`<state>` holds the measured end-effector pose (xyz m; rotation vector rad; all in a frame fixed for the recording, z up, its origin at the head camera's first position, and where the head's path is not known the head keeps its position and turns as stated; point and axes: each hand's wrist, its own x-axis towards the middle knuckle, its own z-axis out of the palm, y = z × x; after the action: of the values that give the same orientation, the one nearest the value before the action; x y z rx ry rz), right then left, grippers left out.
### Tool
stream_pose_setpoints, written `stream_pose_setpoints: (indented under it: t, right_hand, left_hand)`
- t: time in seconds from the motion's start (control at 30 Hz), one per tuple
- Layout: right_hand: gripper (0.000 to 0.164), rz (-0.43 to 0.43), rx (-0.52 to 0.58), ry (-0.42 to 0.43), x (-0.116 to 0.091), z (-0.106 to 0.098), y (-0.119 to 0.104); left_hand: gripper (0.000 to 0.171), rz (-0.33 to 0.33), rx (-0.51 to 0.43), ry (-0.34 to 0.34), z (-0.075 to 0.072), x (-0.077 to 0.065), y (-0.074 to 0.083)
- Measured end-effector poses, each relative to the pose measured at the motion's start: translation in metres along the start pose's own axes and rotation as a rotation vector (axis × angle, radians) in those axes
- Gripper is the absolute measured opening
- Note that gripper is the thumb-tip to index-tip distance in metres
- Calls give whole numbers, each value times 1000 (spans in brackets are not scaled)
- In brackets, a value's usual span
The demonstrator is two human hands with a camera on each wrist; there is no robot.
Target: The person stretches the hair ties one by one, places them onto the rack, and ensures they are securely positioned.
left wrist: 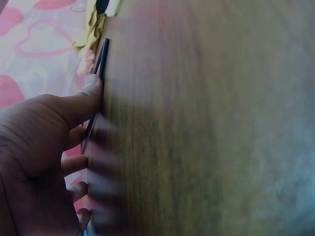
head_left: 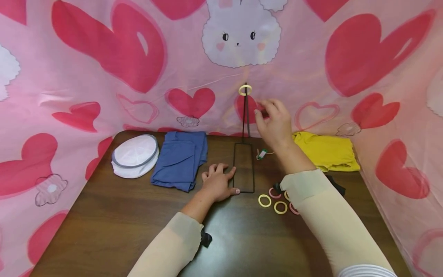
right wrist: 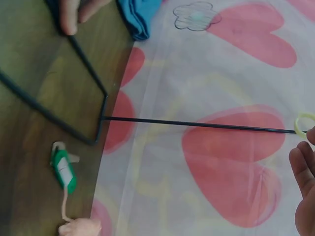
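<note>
A black wire stand (head_left: pixel 253 169) has a rectangular base flat on the table and an upright rod. At the rod's top hangs a yellow ring (head_left: pixel 239 90). My left hand (head_left: pixel 217 184) rests at the base's left side, fingers spread, with the thumb on the front corner; the left wrist view shows the thumb (left wrist: pixel 91 91) against the black wire. Raised to the right of the rod, my right hand (head_left: pixel 275 125) has loosely bent fingers and holds nothing. In the right wrist view its fingers (right wrist: pixel 302 164) are close to the ring (right wrist: pixel 297 123).
Several loose yellow rings (head_left: pixel 264 207) and pink rings (head_left: pixel 275 197) lie right of the base, partly behind my right sleeve. A green tag (head_left: pixel 263 154) lies behind them. Blue cloth (head_left: pixel 180 159), a white round hat-like item (head_left: pixel 135 154) and yellow cloth (head_left: pixel 325 150) line the back.
</note>
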<state>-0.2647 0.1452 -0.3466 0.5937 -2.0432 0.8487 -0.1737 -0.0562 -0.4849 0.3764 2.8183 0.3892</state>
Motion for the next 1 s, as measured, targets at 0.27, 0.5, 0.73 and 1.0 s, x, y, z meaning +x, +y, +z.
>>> stream_pose_setpoints:
  t: [0.27, 0.5, 0.73, 1.0]
  right_hand:
    - [27, -24, -3, -22, -35, -19, -1]
    - [28, -23, 17, -83, -61, -35, 4]
    - [31, -39, 33, -200, -87, -52, 9]
    - [36, -11, 45, -368, -122, -70, 15]
  left_hand:
    - [87, -6, 7, -2, -1, 0, -3]
    - [86, -2, 11, 3, -1, 0, -2]
    - [86, 3, 22, 6, 1, 1, -1]
    - [86, 7, 17, 2, 1, 0, 0]
